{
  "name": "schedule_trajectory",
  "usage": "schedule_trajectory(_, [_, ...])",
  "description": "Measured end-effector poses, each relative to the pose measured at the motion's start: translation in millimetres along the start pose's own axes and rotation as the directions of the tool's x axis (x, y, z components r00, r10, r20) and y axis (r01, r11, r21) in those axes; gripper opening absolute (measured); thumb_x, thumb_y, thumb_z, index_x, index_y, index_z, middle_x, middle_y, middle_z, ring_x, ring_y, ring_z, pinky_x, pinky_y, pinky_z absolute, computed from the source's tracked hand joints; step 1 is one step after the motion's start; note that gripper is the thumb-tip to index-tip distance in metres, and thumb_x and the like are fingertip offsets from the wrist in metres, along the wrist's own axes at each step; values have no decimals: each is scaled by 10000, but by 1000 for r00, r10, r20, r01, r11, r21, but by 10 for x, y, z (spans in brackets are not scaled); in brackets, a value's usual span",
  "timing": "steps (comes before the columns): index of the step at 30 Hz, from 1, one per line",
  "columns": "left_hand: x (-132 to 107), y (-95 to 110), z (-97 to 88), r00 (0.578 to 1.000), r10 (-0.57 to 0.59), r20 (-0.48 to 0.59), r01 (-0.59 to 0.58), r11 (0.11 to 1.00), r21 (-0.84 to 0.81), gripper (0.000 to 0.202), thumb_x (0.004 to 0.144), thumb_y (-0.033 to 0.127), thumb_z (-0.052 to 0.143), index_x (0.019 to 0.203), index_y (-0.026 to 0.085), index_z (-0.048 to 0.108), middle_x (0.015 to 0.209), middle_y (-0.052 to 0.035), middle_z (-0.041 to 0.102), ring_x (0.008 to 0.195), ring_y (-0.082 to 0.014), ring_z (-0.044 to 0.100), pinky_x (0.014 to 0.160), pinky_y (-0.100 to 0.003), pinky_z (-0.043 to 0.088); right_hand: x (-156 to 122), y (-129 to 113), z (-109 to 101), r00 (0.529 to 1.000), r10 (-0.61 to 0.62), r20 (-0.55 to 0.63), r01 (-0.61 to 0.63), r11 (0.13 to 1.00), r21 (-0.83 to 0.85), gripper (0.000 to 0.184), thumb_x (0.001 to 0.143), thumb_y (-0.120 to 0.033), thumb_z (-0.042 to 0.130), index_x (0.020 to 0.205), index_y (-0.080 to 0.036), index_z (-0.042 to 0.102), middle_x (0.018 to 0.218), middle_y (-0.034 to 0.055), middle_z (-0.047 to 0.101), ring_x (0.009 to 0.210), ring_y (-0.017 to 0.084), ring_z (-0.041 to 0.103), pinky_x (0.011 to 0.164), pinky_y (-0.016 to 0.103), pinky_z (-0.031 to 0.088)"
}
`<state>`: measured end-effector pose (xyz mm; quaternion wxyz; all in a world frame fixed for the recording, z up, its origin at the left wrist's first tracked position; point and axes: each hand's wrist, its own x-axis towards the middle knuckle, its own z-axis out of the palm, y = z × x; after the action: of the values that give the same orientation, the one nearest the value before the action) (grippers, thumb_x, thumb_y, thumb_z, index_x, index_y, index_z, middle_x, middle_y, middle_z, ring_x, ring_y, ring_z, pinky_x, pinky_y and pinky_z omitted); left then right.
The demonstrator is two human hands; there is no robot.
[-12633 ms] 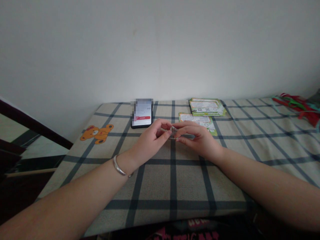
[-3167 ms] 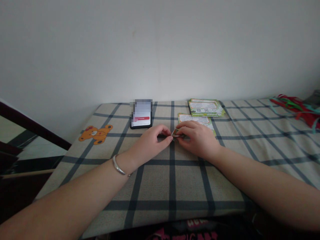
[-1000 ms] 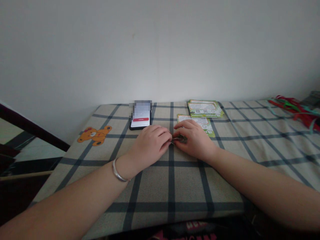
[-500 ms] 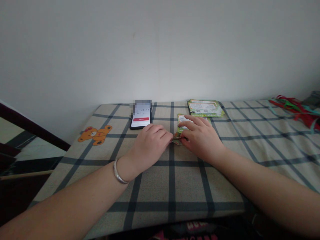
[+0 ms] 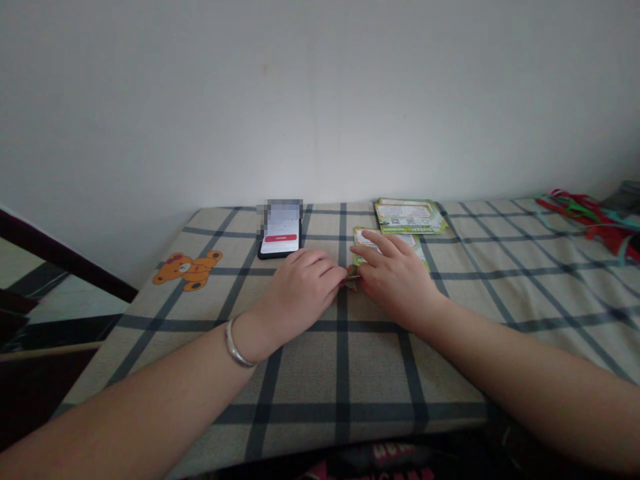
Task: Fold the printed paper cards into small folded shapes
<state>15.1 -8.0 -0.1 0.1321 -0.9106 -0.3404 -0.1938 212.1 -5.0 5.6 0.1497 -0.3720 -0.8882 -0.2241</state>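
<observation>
While both hands meet at mid-table, a small piece (image 5: 352, 281) is held between them

Where the left hand (image 5: 301, 291) and right hand (image 5: 397, 283) come together, only a sliver of the piece shows, low over the checked cloth (image 5: 310, 373); its full shape is hidden. The left hand has a narrow grip, fingers close together, on the piece's left end. The right hand holds the right end with its thumb side, the other fingers spread and pointing left; its thumb is covered, so how firmly it grips cannot be told.

Just beyond the right hand lies a green-edged card (image 5: 364, 241), partly hidden by the fingers. Farther back, a stack of similar cards (image 5: 410, 215) overlaps it near the wall (image 5: 320, 100). Beyond the left hand lies a phone (image 5: 281, 235), its screen lit with a red bar, its far end pixelated. An orange bear (image 5: 188, 271) lies flat at the left. Red and green strips (image 5: 595, 217) are heaped at the far right. A silver bangle (image 5: 233, 343) circles the left wrist.
</observation>
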Motion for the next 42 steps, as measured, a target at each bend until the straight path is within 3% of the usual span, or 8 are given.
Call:
schedule_trajectory(9, [-6,-15,26,1000,-18,13,19,999,-43,144,930,227,504,943,164,633,934,-60,668,958,-234,572,849,-396,467,16,56,103,1000,15,-10,-13,993,117,134,827,-144,598,879,-170,718,1098,50,697,1196,266,520,973,404,431])
schedule_trajectory(18, [3,-27,23,998,-41,45,44,996,-76,140,931,220,502,941,170,632,933,-51,662,972,-226,562,872,-394,454,-20,165,127,996,81,23,-85,944,319,35,791,-218,652,798,-196,678,1050,50,686,1135,261,540,967,406,432])
schedule_trajectory(23, [-10,-76,36,996,-73,52,77,994,-81,125,922,195,507,934,161,627,926,-55,658,956,-226,565,854,-387,456,-31,258,128,993,72,93,-106,883,457,193,769,-363,719,852,-200,657,981,55,666,960,212,591,844,350,467])
schedule_trajectory(30, [-11,-109,41,990,-125,69,131,988,-85,126,922,202,505,916,154,621,893,-63,642,930,-228,567,841,-387,463,-38,306,119,991,83,104,-123,871,475,190,795,-361,695,767,-195,608,832,45,639,846,195,577,760,317,438])
schedule_trajectory(37, [-7,-111,51,990,-137,42,143,973,-183,116,913,161,480,892,147,593,892,-58,629,908,-211,555,842,-369,459,-51,334,113,998,14,63,-44,868,495,173,834,-328,655,732,-192,629,970,54,665,908,202,586,798,324,435])
schedule_trajectory(42, [-16,-89,33,984,-165,68,175,963,-204,60,857,201,566,827,150,559,856,-52,585,879,-210,532,806,-354,453,-35,335,123,997,8,82,-53,828,558,145,844,-309,649,757,-193,640,833,34,665,846,184,582,770,304,426])
